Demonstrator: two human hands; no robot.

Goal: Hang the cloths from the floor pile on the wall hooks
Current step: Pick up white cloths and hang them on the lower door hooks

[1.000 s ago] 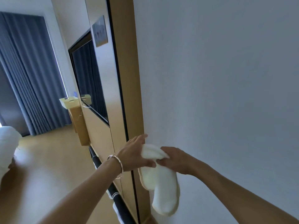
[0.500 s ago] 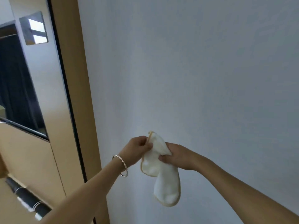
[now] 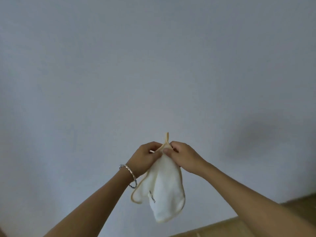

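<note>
Cloth (image 3: 164,189) is pinched at its top by left hand (image 3: 145,158) and right hand (image 3: 183,156) | loop (image 3: 166,139) seen above fingertips | wall (image 3: 153,65) behind

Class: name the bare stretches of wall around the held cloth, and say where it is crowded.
Bare wall above the loop and wide out to either side. Crowded at centre, where left hand and right hand pinch the cloth.

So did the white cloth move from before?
Yes. The cloth moved right along the wall, away from the wooden frame it hung beside; that frame is now out of view.
</note>
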